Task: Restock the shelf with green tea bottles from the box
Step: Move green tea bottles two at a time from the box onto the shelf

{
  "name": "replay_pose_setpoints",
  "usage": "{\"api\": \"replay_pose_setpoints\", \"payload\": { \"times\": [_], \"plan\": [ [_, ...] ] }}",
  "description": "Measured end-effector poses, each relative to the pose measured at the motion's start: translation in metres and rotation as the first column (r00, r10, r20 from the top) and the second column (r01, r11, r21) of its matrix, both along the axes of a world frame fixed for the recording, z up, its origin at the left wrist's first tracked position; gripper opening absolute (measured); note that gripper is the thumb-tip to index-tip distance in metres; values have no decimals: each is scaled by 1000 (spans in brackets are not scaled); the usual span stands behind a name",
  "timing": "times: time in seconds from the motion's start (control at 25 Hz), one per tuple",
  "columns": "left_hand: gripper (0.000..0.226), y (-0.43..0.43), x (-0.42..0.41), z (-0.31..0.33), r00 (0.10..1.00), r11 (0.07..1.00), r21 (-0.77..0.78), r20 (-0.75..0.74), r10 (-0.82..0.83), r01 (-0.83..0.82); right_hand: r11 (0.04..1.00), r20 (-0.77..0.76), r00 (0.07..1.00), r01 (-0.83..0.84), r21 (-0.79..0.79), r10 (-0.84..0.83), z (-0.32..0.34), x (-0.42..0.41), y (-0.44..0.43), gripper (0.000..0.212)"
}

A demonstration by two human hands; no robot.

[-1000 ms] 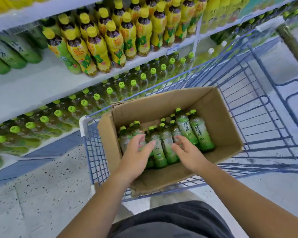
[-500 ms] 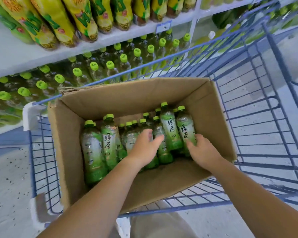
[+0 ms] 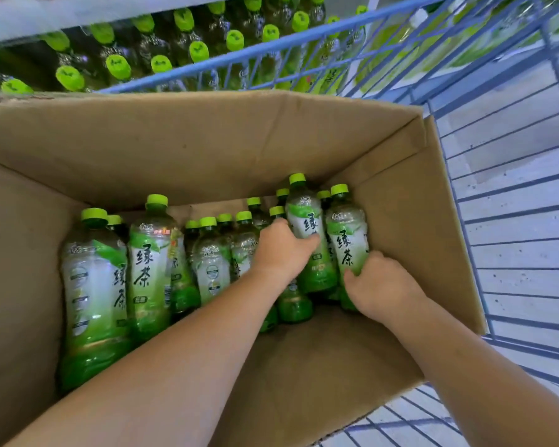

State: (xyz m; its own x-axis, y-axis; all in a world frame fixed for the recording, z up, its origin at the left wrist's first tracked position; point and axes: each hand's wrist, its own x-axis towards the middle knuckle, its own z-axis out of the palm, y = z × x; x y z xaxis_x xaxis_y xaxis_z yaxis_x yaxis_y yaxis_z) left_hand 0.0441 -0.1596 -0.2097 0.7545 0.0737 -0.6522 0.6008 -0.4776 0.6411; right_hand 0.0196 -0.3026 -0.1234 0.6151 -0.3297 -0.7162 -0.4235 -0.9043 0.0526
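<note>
Shifted since earlier: both hands reach further right. Fingers of left hand (image 3: 281,250) curled round one green tea bottle (image 3: 305,221); fingers of right hand (image 3: 381,285) curled on neighbouring bottle (image 3: 347,240), thumb seemingly hidden. Others lie packed in cardboard box (image 3: 207,133), within blue cart (image 3: 271,46). Risk: touching bottles drag together on lifting, one slips

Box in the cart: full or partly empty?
Partly empty: bottles crowd the far side of the box; bare cardboard floor shows in front of them.
</note>
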Motion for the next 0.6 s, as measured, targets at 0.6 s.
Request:
{"api": "replay_pose_setpoints", "payload": {
  "times": [0.6],
  "plan": [
    [30, 2, 24, -1, 978, 981, -26, -78, 192, -195, 985, 106, 980, -166, -51, 171, -28, 23, -8, 41]
  ]
}}
